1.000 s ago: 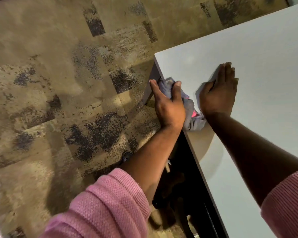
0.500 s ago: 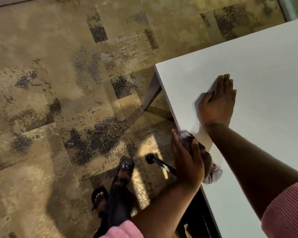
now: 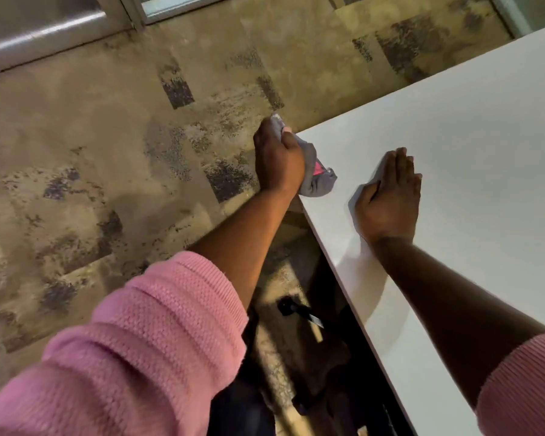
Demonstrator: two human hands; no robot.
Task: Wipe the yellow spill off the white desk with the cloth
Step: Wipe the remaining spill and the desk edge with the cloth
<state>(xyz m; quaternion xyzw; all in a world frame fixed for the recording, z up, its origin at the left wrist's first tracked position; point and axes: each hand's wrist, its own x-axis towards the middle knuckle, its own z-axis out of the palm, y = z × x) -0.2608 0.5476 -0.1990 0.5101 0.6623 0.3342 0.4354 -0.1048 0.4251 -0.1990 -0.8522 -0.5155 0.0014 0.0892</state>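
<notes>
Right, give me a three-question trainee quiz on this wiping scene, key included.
1. True or false: the cloth is in the right hand.
2. Where on the white desk is the cloth? A) middle B) near the corner, at the edge C) on the floor
3. Fill in: the right hand lies ____ on the desk, fingers together.

Key:
1. False; the left hand grips it.
2. B
3. flat
</notes>
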